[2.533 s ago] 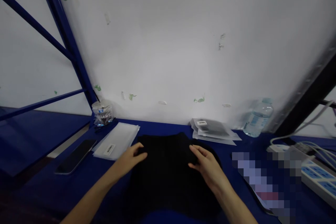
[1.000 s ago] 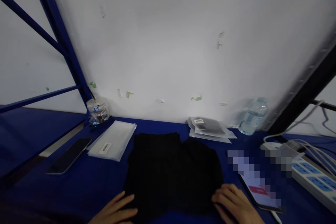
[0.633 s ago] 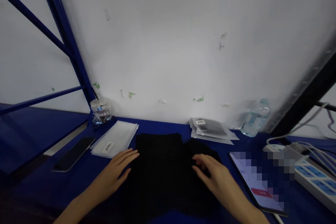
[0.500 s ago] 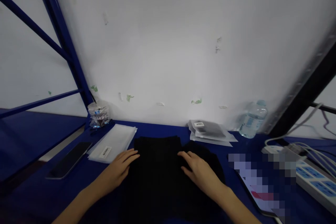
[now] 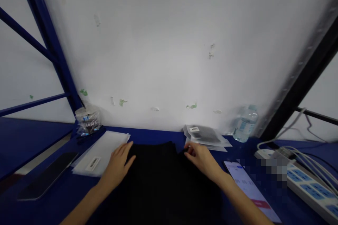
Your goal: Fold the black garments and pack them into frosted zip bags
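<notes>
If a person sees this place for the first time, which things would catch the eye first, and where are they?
Probably the black cloth at the bottom centre, dark against the blue table, with the left hand and right hand at its two sides. Next, the big pale wall behind, and the phone with the lit screen at the right, beside the power strip.

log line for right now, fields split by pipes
left hand: at black cloth left edge | right hand: at its right side | bottle: upright

wrapped cup (image 5: pixel 88 121): "HI", word below unclear | barcode label (image 5: pixel 93 164): digits illegible | phone screen (image 5: pixel 246 186): blurred
</notes>
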The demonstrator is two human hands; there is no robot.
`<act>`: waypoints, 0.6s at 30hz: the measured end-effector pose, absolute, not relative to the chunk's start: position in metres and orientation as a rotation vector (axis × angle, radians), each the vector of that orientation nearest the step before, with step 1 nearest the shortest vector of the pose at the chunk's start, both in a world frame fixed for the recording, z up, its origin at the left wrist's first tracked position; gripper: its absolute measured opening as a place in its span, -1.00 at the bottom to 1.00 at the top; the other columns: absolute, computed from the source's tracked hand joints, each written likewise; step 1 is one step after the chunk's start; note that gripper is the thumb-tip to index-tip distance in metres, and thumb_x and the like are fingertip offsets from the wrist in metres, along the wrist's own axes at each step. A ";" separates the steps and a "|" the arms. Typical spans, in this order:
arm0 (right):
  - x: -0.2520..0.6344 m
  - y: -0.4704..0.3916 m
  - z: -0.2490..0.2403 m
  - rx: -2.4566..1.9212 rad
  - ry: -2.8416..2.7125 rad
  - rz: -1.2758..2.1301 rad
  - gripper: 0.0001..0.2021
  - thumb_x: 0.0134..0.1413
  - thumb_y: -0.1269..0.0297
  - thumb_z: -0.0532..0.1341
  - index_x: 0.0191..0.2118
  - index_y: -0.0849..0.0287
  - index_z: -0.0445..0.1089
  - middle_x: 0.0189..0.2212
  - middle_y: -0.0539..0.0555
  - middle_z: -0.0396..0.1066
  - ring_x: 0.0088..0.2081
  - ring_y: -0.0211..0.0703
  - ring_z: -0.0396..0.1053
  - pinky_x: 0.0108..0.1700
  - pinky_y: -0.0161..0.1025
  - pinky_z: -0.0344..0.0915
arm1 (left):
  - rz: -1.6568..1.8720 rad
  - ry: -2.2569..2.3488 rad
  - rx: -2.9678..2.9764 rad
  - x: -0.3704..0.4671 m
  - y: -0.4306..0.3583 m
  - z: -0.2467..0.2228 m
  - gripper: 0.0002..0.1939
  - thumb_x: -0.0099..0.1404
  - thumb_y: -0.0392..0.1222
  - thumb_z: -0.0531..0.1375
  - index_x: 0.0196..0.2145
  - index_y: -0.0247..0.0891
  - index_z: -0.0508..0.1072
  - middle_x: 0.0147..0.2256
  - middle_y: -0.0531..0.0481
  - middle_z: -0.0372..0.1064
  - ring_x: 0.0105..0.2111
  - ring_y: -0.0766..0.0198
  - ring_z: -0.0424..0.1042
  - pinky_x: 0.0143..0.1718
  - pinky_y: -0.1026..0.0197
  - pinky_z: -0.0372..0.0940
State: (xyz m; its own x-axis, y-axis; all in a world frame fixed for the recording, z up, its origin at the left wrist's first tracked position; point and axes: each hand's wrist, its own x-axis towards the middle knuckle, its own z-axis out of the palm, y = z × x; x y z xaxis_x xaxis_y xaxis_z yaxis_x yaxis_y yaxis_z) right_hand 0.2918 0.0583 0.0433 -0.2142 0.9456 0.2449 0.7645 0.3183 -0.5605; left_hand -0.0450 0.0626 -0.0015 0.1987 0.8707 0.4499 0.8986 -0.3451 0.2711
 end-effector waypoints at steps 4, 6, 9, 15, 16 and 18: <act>0.314 0.014 0.026 -1.556 -2.275 0.365 -0.62 -0.13 0.50 0.14 -0.12 0.05 0.33 -0.25 0.02 0.37 -0.39 -0.24 0.37 -0.35 -0.34 0.19 | -0.500 -1.486 -2.651 -0.028 0.012 -0.023 -0.42 0.35 0.05 -0.01 0.27 0.07 -0.07 0.27 0.01 -0.01 0.26 -0.07 -0.09 0.16 -0.25 -0.02; 0.316 0.010 0.023 -1.593 -2.317 0.323 -0.68 -0.11 0.49 0.14 -0.18 0.06 0.36 -0.27 0.02 0.38 -0.37 -0.23 0.39 -0.36 -0.35 0.18 | -0.358 -1.432 -2.701 -0.024 -0.002 -0.030 -0.38 0.34 0.12 -0.02 0.28 0.13 -0.16 0.29 -0.01 -0.11 0.25 -0.14 -0.08 0.10 -0.34 0.03; 0.315 0.033 0.033 -1.674 -2.278 0.273 -0.84 -0.09 0.47 0.19 -0.34 0.10 0.40 -0.45 -0.02 0.41 -0.46 -0.23 0.38 -0.43 -0.37 0.15 | -0.285 -1.416 -2.674 -0.023 -0.006 -0.037 -0.36 0.33 0.17 -0.04 0.28 0.13 -0.20 0.29 -0.06 -0.13 0.23 -0.18 -0.04 0.06 -0.38 0.06; 0.302 0.073 0.064 -1.832 -1.921 0.005 -0.74 0.23 0.36 -0.07 -0.14 0.23 0.34 -0.37 0.17 0.45 -0.33 -0.11 0.42 -0.27 -0.25 0.24 | -0.302 -1.388 -2.598 -0.025 0.000 -0.042 -0.35 0.31 0.20 -0.02 0.26 0.14 -0.18 0.26 -0.04 -0.06 0.20 -0.16 0.04 0.05 -0.32 0.12; 0.297 0.069 0.061 -1.806 -1.922 -0.015 -0.73 0.24 0.34 -0.08 -0.13 0.22 0.34 -0.32 0.18 0.45 -0.29 -0.10 0.42 -0.24 -0.24 0.25 | -0.304 -1.387 -2.597 -0.025 0.000 -0.042 -0.36 0.31 0.20 -0.02 0.26 0.14 -0.17 0.26 -0.03 -0.05 0.19 -0.17 0.06 0.04 -0.32 0.13; 0.286 0.056 0.045 -1.696 -2.014 -0.009 -0.76 0.23 0.31 -0.02 -0.17 0.15 0.37 -0.21 0.14 0.45 -0.19 -0.12 0.42 -0.14 -0.26 0.27 | -0.304 -1.386 -2.607 -0.025 0.000 -0.041 -0.37 0.31 0.20 -0.02 0.25 0.16 -0.16 0.24 -0.01 -0.03 0.18 -0.17 0.08 0.03 -0.33 0.15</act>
